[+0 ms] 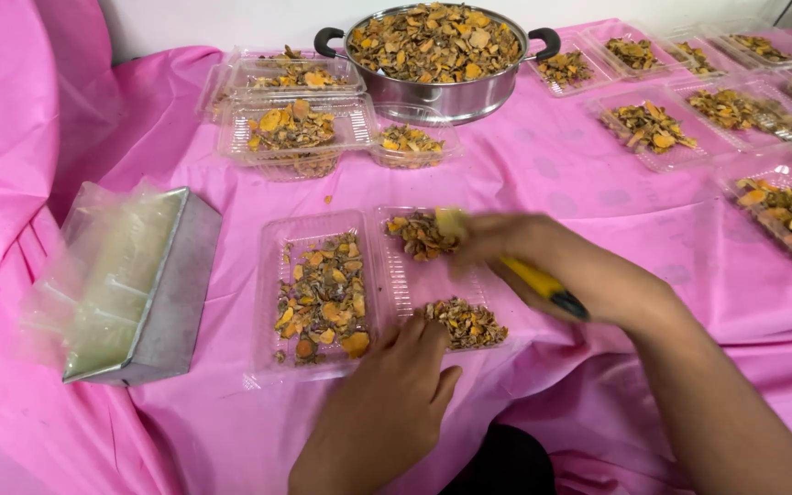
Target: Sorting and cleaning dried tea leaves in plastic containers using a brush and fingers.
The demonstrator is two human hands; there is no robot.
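Note:
My right hand (524,252) grips a yellow tool with a dark end (543,286) and is blurred with motion over the far part of a clear plastic tray (399,280). That tray holds a heap of dried orange-brown slices (422,235) at its far end and another (466,323) at its near end. My left hand (387,403) rests on the pink cloth, its fingertips at the tray's near edge beside the near heap. A second clear tray (272,275) to the left is spread with the same slices.
A steel pot (442,96) heaped with slices stands at the back. Filled clear trays sit stacked at back left (297,128) and in rows at right (662,128). A metal box with clear plastic bags (139,284) lies at left. Pink cloth (598,220) covers the table.

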